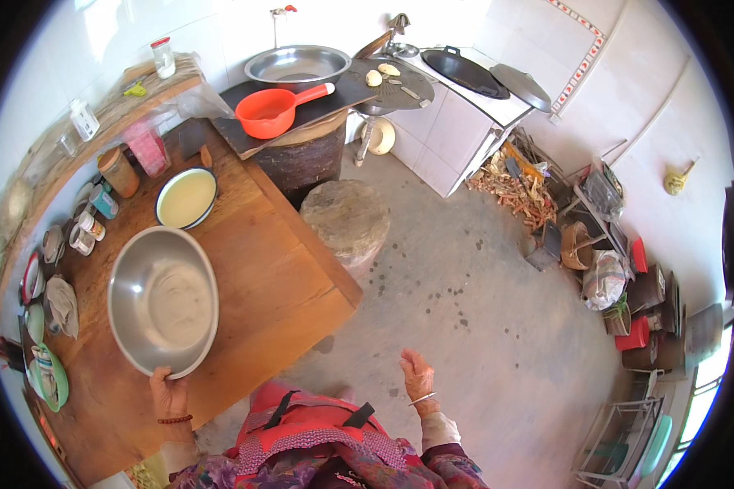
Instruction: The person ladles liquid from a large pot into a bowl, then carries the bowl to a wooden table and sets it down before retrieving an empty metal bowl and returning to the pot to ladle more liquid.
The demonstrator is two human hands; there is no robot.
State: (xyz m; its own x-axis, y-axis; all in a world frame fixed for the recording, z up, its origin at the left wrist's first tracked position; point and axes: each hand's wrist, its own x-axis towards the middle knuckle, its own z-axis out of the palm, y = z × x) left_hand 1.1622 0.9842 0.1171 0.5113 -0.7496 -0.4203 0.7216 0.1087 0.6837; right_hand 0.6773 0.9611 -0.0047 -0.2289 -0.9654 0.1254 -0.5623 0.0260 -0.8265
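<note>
My left hand (170, 396) grips the near rim of a large stainless steel basin (180, 299) over the wooden table (269, 275). The basin looks bare inside; whether its base touches the tabletop, I cannot tell. Just beyond it on the table is an enamel basin (187, 197) with a dark blue rim, filled with something pale yellow. Over the concrete floor hangs my right hand (417, 374), a bracelet at its wrist. It holds nothing that I can see, and its fingers are curled loosely together.
A red plastic ladle (268, 115) and a wide metal basin (298, 64) rest on boards over a dark vat (306, 162). A round stump-like block (345, 220) stands by the table. Jars and bottles line the wall shelf (119, 110). A wok (465, 73) sits on the tiled stove.
</note>
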